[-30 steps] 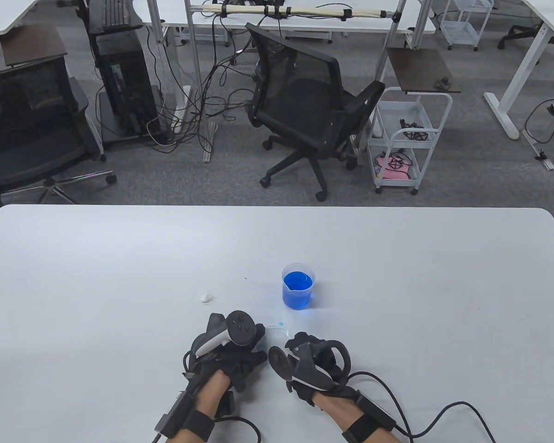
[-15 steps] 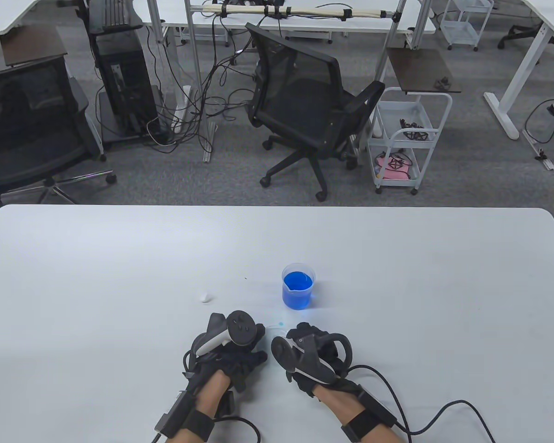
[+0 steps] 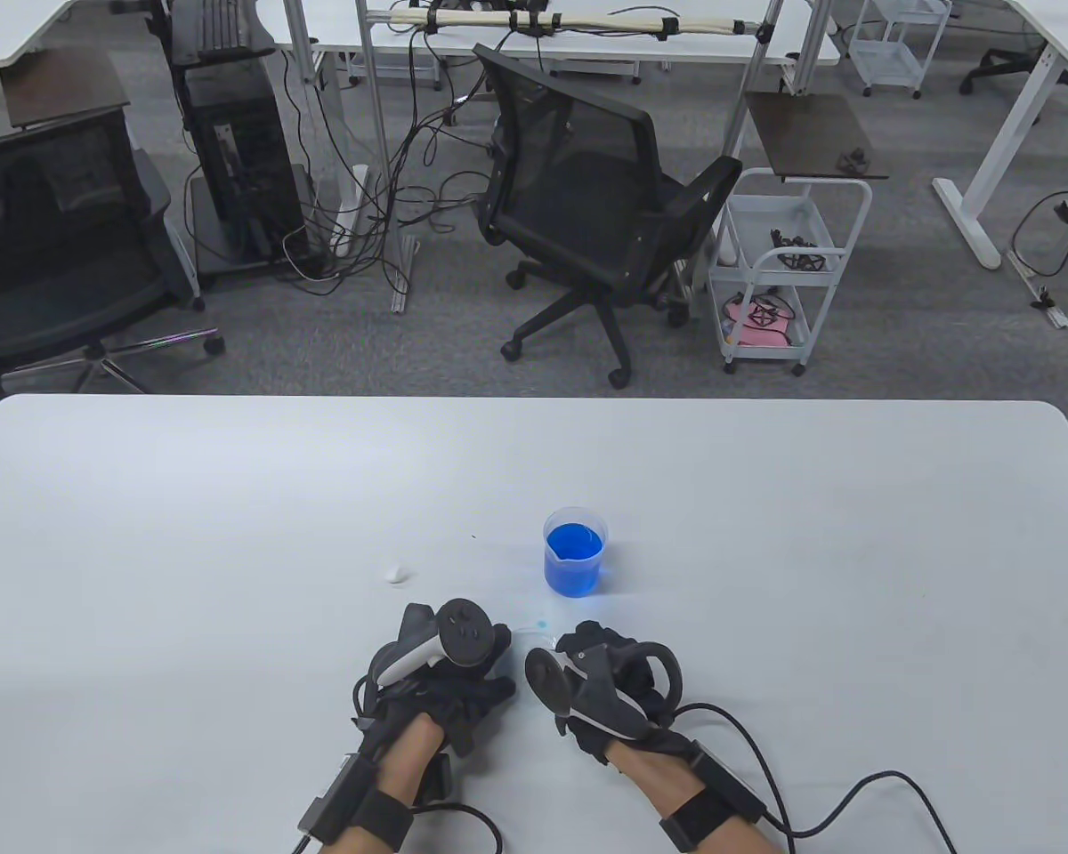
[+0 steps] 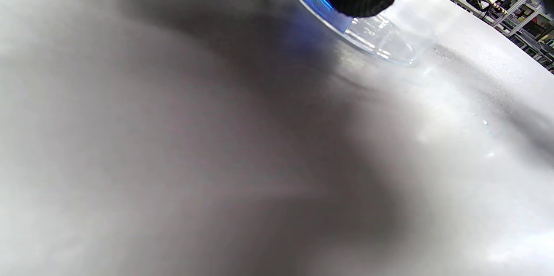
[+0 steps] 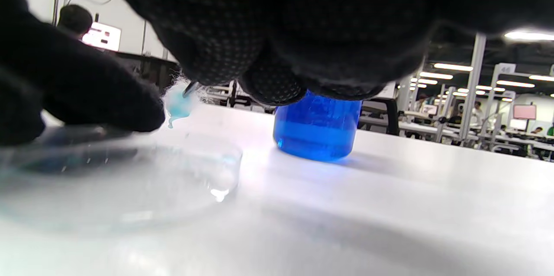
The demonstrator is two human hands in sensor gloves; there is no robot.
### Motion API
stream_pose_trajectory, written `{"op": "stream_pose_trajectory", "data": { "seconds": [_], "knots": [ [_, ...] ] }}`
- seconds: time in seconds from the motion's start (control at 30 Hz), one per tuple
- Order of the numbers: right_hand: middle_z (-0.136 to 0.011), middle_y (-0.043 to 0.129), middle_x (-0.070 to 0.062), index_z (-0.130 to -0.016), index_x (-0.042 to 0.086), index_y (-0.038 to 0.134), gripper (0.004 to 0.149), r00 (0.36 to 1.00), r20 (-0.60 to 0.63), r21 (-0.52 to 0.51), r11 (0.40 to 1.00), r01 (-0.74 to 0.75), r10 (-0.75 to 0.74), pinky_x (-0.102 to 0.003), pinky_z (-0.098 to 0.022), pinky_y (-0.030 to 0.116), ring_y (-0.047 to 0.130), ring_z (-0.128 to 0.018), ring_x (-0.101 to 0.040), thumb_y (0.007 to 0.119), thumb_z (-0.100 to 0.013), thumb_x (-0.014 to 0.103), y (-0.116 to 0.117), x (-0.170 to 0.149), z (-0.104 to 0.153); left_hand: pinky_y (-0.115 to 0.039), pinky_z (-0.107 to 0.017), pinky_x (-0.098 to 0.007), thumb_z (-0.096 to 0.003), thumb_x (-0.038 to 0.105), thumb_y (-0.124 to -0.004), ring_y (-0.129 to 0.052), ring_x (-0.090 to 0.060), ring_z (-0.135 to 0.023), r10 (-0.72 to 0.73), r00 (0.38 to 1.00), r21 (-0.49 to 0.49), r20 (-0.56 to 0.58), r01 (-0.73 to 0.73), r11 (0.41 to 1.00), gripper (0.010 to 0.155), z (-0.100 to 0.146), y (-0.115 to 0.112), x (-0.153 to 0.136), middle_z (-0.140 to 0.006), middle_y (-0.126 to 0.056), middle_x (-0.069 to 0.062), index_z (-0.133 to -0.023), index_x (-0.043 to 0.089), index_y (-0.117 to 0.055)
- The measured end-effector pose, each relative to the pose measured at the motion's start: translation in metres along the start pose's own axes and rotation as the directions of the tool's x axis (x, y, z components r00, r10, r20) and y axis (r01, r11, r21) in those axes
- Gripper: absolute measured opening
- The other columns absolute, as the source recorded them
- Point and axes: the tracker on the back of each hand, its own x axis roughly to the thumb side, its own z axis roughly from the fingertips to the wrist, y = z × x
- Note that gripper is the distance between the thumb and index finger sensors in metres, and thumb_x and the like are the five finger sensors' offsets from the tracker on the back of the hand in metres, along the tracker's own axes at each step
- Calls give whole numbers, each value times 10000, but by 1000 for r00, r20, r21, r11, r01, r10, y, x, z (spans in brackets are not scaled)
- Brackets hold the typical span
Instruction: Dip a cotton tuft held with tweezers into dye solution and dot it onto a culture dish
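Note:
A clear culture dish (image 3: 534, 632) lies between my hands, close in front of a beaker of blue dye (image 3: 575, 551). My left hand (image 3: 476, 680) rests its fingers (image 5: 86, 94) on the dish's near-left rim (image 4: 381, 46). My right hand (image 3: 587, 654) grips tweezers; only their tip (image 5: 190, 89) shows. The tip holds a pale-blue wet cotton tuft (image 5: 178, 105) just above the dish (image 5: 130, 172). The beaker (image 5: 318, 131) stands behind the dish in the right wrist view.
A loose white cotton tuft (image 3: 397, 573) lies on the white table (image 3: 231, 534), left of the beaker. A small blue stain (image 3: 542, 622) marks the table by the dish. Glove cables (image 3: 837, 801) trail off the front edge.
My right hand has shifted a little left and forward, toward the dish. The left hand, the dish and the beaker have not moved.

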Motion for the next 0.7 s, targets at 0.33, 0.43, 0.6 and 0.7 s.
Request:
{"op": "stream_pose_trajectory", "data": {
  "seconds": [0.33,0.43,0.6,0.7],
  "knots": [
    [-515,1033,-231,-508,15,1067,404,999,13,75,996,-43,42,-327,-79,905,994,-187,-163,917,-257,294,20,1,1,-182,-658,-778,-620,456,-661,-138,-560,-1047,2,1000,-1,-1,-2,1000,693,0,0,0,-1222,-134,-257,-1157,275,-261],
    [-515,1034,-230,-509,18,1067,401,999,15,90,994,-54,53,-327,-80,904,993,-188,-164,917,-258,294,25,2,0,-181,-658,-778,-620,456,-660,-139,-559,-1047,2,1000,-1,-1,-2,1000,693,0,0,0,-1221,-134,-259,-1157,274,-262],
    [-514,1034,-230,-509,17,1066,403,999,8,74,996,-40,40,-327,-79,905,994,-187,-163,917,-257,294,19,0,0,-183,-657,-778,-619,455,-661,-140,-562,-1047,0,1000,-1,-2,0,1000,694,0,0,-1,-1222,-136,-258,-1157,273,-262],
    [-514,1033,-233,-509,16,1066,404,1000,-11,37,999,-11,11,-327,-78,905,994,-186,-163,917,-257,294,7,-4,-1,-182,-657,-779,-619,456,-661,-141,-562,-1047,-1,1000,0,-2,1,1000,696,0,0,0,-1223,-133,-259,-1158,272,-261]
  ]
}}
